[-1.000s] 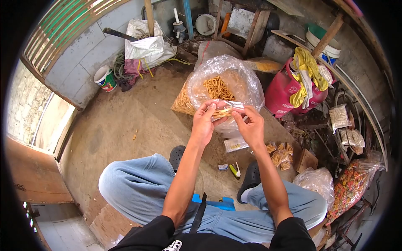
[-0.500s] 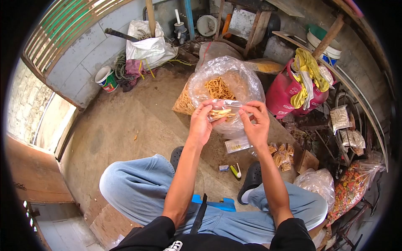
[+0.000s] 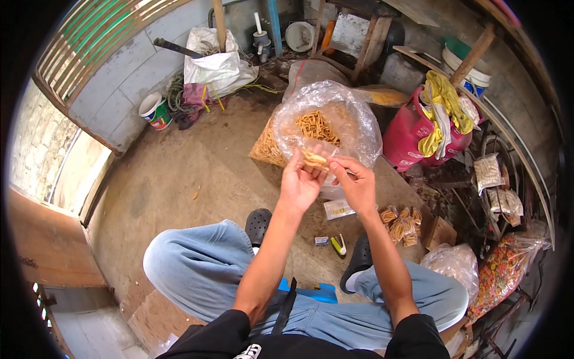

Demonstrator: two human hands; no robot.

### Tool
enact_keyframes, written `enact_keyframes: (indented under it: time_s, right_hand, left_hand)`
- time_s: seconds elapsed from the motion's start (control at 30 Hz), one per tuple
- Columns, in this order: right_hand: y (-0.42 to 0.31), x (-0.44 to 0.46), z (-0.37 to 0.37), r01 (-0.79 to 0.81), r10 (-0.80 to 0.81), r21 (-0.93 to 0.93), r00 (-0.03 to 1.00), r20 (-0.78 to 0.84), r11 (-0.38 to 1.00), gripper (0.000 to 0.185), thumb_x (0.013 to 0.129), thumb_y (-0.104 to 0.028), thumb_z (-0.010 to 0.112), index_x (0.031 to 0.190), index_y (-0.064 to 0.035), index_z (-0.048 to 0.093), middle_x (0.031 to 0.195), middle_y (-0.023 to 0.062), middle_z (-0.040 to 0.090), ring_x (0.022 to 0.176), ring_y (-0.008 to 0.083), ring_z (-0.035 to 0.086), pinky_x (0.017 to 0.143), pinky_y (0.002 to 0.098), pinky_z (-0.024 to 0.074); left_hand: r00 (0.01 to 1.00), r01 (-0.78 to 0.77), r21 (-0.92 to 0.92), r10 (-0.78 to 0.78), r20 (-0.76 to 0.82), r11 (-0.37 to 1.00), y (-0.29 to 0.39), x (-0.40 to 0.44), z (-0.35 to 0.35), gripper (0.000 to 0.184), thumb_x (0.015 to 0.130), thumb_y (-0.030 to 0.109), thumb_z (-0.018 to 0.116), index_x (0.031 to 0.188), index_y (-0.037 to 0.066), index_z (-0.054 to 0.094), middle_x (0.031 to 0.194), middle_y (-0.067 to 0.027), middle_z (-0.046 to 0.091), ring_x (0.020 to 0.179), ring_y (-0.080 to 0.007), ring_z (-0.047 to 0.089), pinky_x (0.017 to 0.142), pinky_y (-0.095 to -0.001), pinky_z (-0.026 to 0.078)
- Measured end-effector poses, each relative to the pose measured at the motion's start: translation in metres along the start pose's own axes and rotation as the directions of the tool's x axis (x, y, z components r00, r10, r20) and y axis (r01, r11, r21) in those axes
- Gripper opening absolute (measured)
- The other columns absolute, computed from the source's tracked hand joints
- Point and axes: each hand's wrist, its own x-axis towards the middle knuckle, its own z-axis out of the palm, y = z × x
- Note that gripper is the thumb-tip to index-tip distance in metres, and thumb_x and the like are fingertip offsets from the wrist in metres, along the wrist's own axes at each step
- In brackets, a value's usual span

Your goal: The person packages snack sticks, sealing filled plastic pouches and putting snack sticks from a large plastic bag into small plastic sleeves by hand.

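A small clear packet of snack sticks (image 3: pixel 314 159) lies across the fingers of my left hand (image 3: pixel 302 179), palm turned up. My right hand (image 3: pixel 355 179) pinches the packet's right end between thumb and fingers. Just beyond both hands stands a large open plastic bag (image 3: pixel 359 122) with brown snack sticks (image 3: pixel 317 127) inside. Below my hands, a flat clear pack (image 3: pixel 338 209) rests on the floor, near a green stapler (image 3: pixel 339 245) and a small blue-and-white box (image 3: pixel 321 240).
Several filled packets (image 3: pixel 403 225) lie to the right, by a wooden block (image 3: pixel 440 232). A pink drum (image 3: pixel 406 133) with yellow cloth stands at the back right. Farther right is a bag of colourful snacks (image 3: pixel 505 272). A white bucket (image 3: pixel 154 110) sits at the left.
My left hand has turned palm up under the packet, which was stretched between both hands. The packet now looks gathered toward its right end, and my right hand has moved slightly inward.
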Motion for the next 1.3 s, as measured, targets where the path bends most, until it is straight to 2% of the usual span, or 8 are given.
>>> enact_keyframes:
  time_s: [0.1,0.2,0.33,0.4,0.73,0.8,1.0,1.3]
  right_hand:
    - [0.010,-0.004,0.006,0.071,-0.065,-0.092,0.996,0.069,0.993,0.014,0.087,-0.010,0.065,0.098,-0.0010,0.070,0.105,0.0090,0.064,0.081,0.0107,0.060,0.061,0.0234,0.0499]
    - [0.002,-0.009,0.013,0.230,-0.211,-0.346,0.973,0.091,0.910,0.013,0.084,-0.009,0.068,0.094,-0.0021,0.070,0.107,0.0107,0.064,0.081,0.0133,0.061,0.061,0.0246,0.0499]
    - [0.001,-0.014,0.020,0.255,-0.224,-0.401,0.967,0.123,0.880,0.014,0.077,-0.010,0.072,0.090,-0.0052,0.071,0.108,0.0098,0.063,0.089,0.0218,0.061,0.068,0.0301,0.0507]
    - [0.001,-0.015,0.024,0.477,-0.423,-0.525,0.877,0.229,0.705,0.014,0.074,-0.010,0.074,0.087,-0.0073,0.071,0.109,0.0082,0.062,0.091,0.0248,0.060,0.075,0.0346,0.0500]
    - [0.042,0.000,0.013,0.487,-0.453,-0.435,0.872,0.187,0.757,0.011,0.078,-0.007,0.069,0.089,-0.0031,0.068,0.098,0.0107,0.066,0.087,0.0244,0.062,0.075,0.0316,0.0492]
    - [0.056,0.018,-0.003,0.038,-0.079,-0.324,0.990,-0.113,0.945,0.013,0.082,-0.010,0.064,0.094,-0.0048,0.067,0.090,0.0112,0.066,0.081,0.0260,0.063,0.075,0.0351,0.0501]
    - [0.140,0.075,-0.058,-0.075,0.039,-0.614,0.997,-0.072,0.785,0.022,0.086,-0.009,0.055,0.104,-0.0038,0.065,0.089,0.0152,0.067,0.083,0.0275,0.065,0.077,0.0349,0.0503]
    - [0.218,0.134,-0.046,0.336,0.193,-0.870,0.885,0.423,0.361,0.021,0.079,-0.001,0.050,0.093,-0.0041,0.066,0.106,0.0145,0.063,0.094,0.0326,0.063,0.080,0.0438,0.0513]
  left_hand:
    - [0.970,-0.174,-0.124,0.149,-0.191,0.977,-0.019,0.001,0.011,0.032,0.101,0.032,0.036,0.113,0.008,0.053,0.114,-0.0072,0.061,0.108,-0.0225,0.057,0.092,-0.0391,0.048]
    - [0.977,-0.193,-0.179,0.173,-0.122,0.965,-0.014,0.000,0.005,0.032,0.101,0.031,0.035,0.113,0.008,0.053,0.114,-0.0080,0.061,0.107,-0.0228,0.057,0.095,-0.0395,0.047]
    - [0.964,-0.214,-0.220,0.169,-0.206,0.952,-0.003,-0.001,0.009,0.033,0.099,0.035,0.040,0.105,0.007,0.057,0.101,-0.0071,0.064,0.095,-0.0214,0.061,0.080,-0.0350,0.054]
    - [0.953,-0.225,-0.202,0.172,-0.250,0.953,0.004,-0.001,0.005,0.031,0.097,0.035,0.044,0.101,0.007,0.058,0.096,-0.0062,0.064,0.088,-0.0201,0.062,0.075,-0.0333,0.055]
    - [0.903,-0.277,-0.221,0.175,-0.392,0.935,0.027,0.012,-0.035,0.017,0.090,0.026,0.059,0.085,0.010,0.059,0.080,-0.0017,0.062,0.071,-0.0153,0.060,0.062,-0.0289,0.055]
    - [0.886,-0.291,-0.250,0.161,-0.436,0.924,0.027,0.011,-0.032,0.018,0.091,0.027,0.055,0.088,0.009,0.058,0.082,-0.0022,0.062,0.074,-0.0154,0.059,0.065,-0.0301,0.053]
    - [0.937,-0.223,-0.275,0.127,-0.326,0.935,0.025,0.014,-0.036,0.029,0.094,0.028,0.041,0.092,0.005,0.059,0.082,-0.0046,0.061,0.076,-0.0206,0.059,0.071,-0.0362,0.050]
    - [0.974,-0.078,-0.280,0.013,-0.225,0.957,0.023,0.023,-0.049,0.036,0.096,0.028,0.028,0.099,0.009,0.059,0.088,-0.0037,0.065,0.079,-0.0230,0.062,0.072,-0.0422,0.048]
